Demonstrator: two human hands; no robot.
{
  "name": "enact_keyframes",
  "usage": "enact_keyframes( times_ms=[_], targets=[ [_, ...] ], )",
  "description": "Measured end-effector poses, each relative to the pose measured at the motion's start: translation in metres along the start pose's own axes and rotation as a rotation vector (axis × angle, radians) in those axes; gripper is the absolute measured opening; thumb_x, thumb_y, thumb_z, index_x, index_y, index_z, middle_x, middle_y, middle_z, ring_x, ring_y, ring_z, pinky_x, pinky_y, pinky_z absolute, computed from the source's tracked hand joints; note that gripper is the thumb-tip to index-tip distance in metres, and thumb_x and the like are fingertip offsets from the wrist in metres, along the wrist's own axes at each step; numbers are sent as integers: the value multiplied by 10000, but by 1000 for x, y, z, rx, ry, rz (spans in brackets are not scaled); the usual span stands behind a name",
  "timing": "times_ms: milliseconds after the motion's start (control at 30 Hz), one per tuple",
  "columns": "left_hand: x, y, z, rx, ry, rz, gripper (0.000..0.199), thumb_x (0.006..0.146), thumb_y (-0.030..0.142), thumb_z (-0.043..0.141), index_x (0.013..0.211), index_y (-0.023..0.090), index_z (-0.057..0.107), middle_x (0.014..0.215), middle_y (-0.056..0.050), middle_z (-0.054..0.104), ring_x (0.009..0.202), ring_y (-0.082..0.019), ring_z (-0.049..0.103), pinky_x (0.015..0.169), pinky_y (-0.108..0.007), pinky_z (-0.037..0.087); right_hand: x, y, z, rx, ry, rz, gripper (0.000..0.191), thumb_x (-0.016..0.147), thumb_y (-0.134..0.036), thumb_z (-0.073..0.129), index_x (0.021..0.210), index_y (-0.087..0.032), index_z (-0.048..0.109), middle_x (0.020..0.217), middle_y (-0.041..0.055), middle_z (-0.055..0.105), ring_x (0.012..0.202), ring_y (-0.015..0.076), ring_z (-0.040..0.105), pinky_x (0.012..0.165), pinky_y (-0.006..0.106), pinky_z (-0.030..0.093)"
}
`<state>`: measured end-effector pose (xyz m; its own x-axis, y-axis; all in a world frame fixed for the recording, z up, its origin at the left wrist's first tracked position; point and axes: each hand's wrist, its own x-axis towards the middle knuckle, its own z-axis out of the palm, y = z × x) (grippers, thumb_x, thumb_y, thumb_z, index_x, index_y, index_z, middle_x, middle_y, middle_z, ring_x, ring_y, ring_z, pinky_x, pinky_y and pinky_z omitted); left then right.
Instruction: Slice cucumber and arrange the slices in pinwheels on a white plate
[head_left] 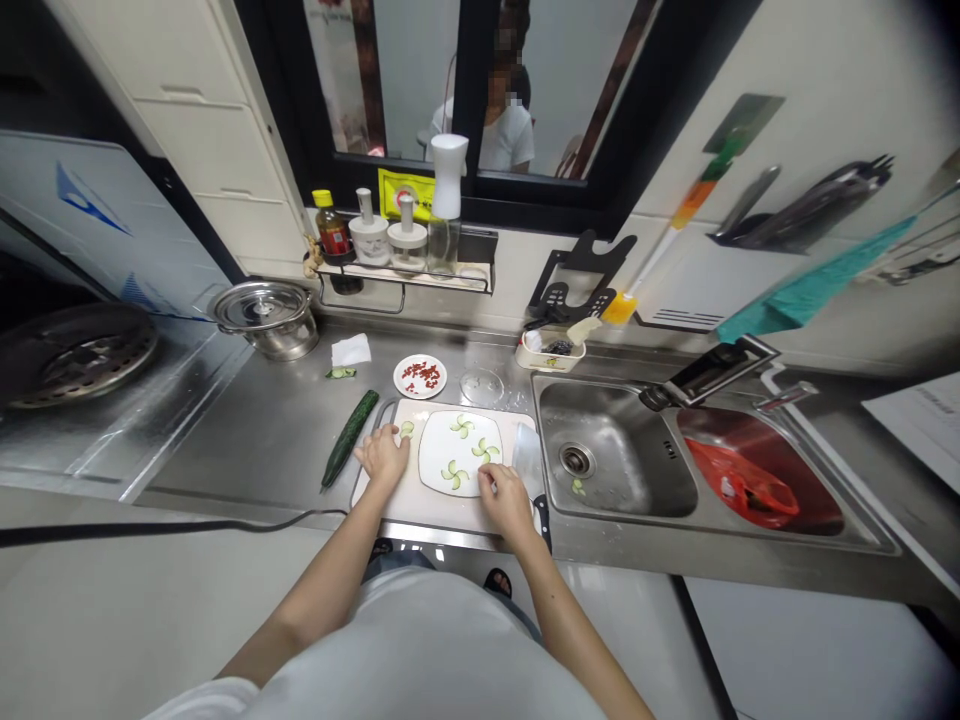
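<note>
A white square plate (431, 450) lies on the pale cutting board (450, 512), bearing several pinwheels of green-edged cucumber slices (454, 474). My left hand (382, 458) rests on the board left of the plate, fingers apart, with the fingertips beside a small pile of cucumber slices (407, 429). Over the plate's right edge, my right hand (507, 498) is closed in a pinch just below one pinwheel (486, 450); what the fingertips hold is too small to make out. A whole cucumber (350, 438) lies left of the board.
A knife (543, 515) lies at the board's right edge, by the sink (607, 440). Behind the board stands a small plate of red pieces (420, 377). A lidded pot (270, 318) is at the back left. A red bag (742, 485) sits in the second basin.
</note>
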<state>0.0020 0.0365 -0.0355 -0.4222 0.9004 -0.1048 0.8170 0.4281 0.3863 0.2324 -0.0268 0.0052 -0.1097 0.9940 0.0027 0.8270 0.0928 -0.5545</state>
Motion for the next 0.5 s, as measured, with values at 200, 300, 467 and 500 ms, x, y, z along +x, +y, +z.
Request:
enact_keyframes(
  times_ms=[200,300,467,500],
  targets=[
    [3,-2,8,-4,17,12,290,859,383,524,1068,231,656,1122,-132,656,1088,-324,532,935,-483,317,0,0,0,-9,-5,-1,299,937,-228,372,914,-167,663,892,85,672,896,196,556,823,270,385],
    [4,-2,9,-29,16,16,260,858,349,531,1056,233,655,1133,-128,651,1094,-322,526,935,-475,320,0,0,1,-13,-1,-11,290,932,-218,381,896,-169,664,870,80,670,882,192,558,812,268,388],
    [4,1,10,-112,26,39,176,849,241,532,965,228,664,1040,-108,681,1050,-299,544,938,-438,328,0,2,3,21,38,-66,269,922,-207,396,873,-171,658,840,73,666,844,193,562,785,275,396],
    [4,1,10,-135,29,44,171,848,223,529,951,228,666,1013,-103,687,1043,-295,548,938,-432,328,0,2,4,26,44,-74,262,918,-205,402,865,-174,657,833,71,665,838,192,563,781,276,397]
  ],
)
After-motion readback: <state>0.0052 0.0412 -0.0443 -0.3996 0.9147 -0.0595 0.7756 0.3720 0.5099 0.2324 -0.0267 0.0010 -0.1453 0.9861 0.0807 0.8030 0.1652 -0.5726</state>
